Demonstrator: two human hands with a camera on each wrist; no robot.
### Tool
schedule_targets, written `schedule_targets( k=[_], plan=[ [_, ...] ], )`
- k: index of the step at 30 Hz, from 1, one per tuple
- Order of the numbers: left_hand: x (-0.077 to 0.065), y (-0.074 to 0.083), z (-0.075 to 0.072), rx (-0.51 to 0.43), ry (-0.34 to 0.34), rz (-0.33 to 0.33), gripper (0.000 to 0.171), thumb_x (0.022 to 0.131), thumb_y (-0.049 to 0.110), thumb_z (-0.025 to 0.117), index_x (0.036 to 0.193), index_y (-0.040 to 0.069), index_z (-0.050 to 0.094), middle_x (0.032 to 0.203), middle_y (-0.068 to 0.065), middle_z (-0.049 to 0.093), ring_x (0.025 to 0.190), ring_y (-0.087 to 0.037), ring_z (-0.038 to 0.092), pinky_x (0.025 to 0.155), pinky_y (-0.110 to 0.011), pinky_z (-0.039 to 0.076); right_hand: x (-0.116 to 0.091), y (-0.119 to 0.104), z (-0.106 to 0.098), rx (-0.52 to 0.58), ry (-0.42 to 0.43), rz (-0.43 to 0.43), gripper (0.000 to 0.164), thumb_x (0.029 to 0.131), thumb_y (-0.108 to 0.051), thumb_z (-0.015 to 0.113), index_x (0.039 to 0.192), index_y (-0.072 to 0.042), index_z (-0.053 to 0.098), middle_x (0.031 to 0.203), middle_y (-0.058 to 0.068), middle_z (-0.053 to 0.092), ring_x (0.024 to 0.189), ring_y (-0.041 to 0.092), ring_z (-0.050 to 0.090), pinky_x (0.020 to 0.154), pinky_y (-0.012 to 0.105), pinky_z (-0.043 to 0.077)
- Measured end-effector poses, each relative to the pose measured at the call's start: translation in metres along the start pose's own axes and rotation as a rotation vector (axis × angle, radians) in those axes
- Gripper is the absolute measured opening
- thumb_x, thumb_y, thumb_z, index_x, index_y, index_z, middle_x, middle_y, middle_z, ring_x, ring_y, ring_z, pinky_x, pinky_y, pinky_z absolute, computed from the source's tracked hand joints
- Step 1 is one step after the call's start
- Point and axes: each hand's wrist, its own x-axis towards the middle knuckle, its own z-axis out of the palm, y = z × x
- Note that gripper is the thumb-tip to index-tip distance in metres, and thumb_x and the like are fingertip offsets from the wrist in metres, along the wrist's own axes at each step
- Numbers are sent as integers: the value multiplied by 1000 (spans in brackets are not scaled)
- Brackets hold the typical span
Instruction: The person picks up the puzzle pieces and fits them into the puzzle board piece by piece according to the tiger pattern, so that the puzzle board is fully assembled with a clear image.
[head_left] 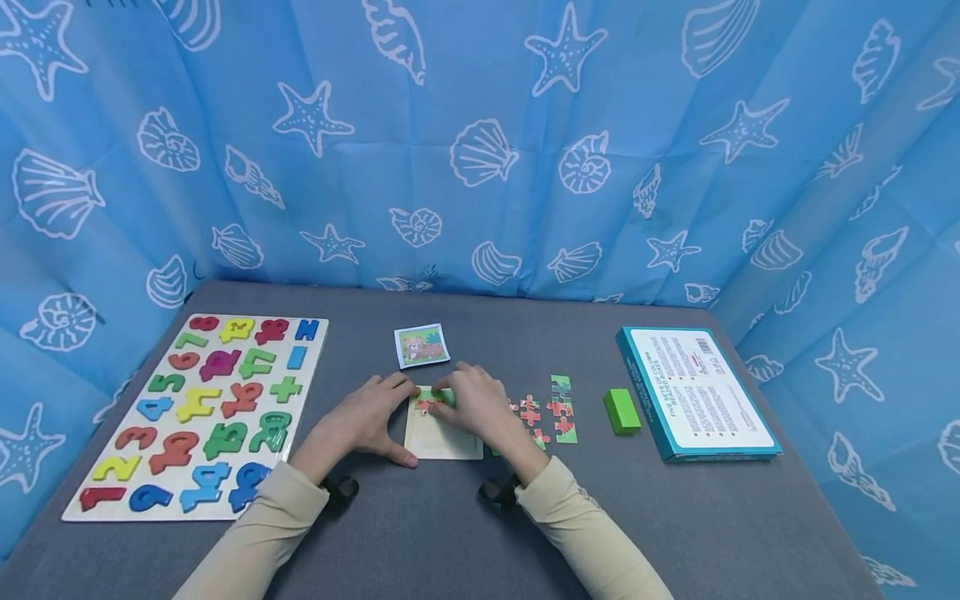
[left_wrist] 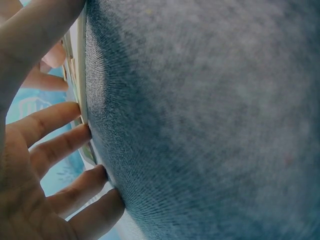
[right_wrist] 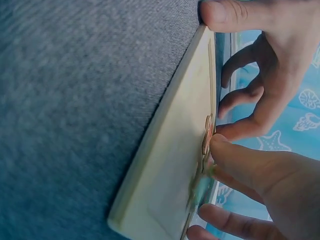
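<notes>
A pale square puzzle tray (head_left: 444, 442) lies flat between the hands, with red and green puzzle pieces (head_left: 425, 398) along its far side. My left hand (head_left: 366, 418) rests at the tray's left side, fingers spread, thumb by the near corner and fingertips along the edge. From the right, my right hand (head_left: 480, 403) reaches over the tray. In the right wrist view its thumb and index finger are around a green puzzle piece (right_wrist: 202, 189), blurred and partly hidden, beside an orange piece (right_wrist: 206, 136). Loose puzzle pieces (head_left: 561, 408) lie right of the tray, some behind the right forearm.
A small picture card (head_left: 422, 345) lies beyond the tray. At left is a white number board (head_left: 174, 400) with colourful numerals. A green block (head_left: 622, 412) and a teal-and-white box (head_left: 701, 393) are at right. A blue curtain (head_left: 480, 208) hangs behind the grey table (head_left: 420, 533).
</notes>
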Motion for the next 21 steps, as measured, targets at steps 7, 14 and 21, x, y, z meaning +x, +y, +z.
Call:
schedule_targets(
  k=[7, 14, 21],
  plan=[
    [1, -1, 1, 5, -4, 0, 100, 65, 64, 89, 144, 13, 54, 146, -8, 52, 123, -32, 53, 102, -54, 49, 0, 2, -1, 19, -11, 8, 34, 91, -39, 77, 119, -20, 78, 108, 5, 70, 91, 21, 64, 65, 37, 52],
    [1, -2, 2, 4, -2, 1, 100, 65, 65, 89, 143, 13, 54, 145, -7, 53, 123, -32, 53, 101, -55, 50, 1, 0, 0, 15, -23, 12, 24, 92, -33, 77, 112, -21, 80, 107, 6, 71, 94, 23, 65, 67, 41, 54],
    [1, -2, 2, -6, 5, 11, 100, 65, 64, 89, 143, 13, 54, 145, -8, 53, 123, -33, 53, 102, -55, 49, 4, -2, -1, 36, -33, 44, 22, 91, -31, 79, 110, -19, 82, 107, 6, 71, 96, 24, 65, 69, 43, 55]
  ],
)
